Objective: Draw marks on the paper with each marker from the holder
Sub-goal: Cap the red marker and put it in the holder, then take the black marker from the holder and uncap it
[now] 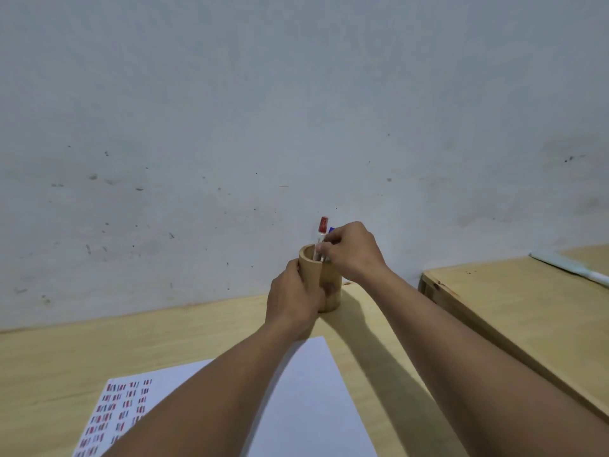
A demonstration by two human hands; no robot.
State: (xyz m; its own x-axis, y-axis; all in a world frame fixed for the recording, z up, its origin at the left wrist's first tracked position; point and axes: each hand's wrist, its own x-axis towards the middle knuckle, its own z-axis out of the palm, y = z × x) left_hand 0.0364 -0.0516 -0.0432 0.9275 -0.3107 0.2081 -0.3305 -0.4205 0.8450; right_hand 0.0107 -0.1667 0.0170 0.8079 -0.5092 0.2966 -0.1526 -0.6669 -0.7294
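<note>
Markers (322, 237) stand upright in the holder (324, 285) by the worktop's far edge; right hand (354, 252) fingers pinch one, left hand (293, 301) grips the holder.

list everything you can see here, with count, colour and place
cylindrical wooden holder: one, light tan, upright at the far edge of the table near the wall
red-capped marker: one, clear barrel, standing in the holder
blue-capped marker: one, mostly hidden behind the right fingers, in the holder
white sheet of paper: one, near edge of the table, rows of red and blue marks at its left side
light wooden table: one, pale yellow, against the wall
second wooden surface: one, pale, to the right
wall: grey-white, scuffed
left hand: wrapped around the holder
right hand: fingers pinching the markers at the holder's mouth
</note>
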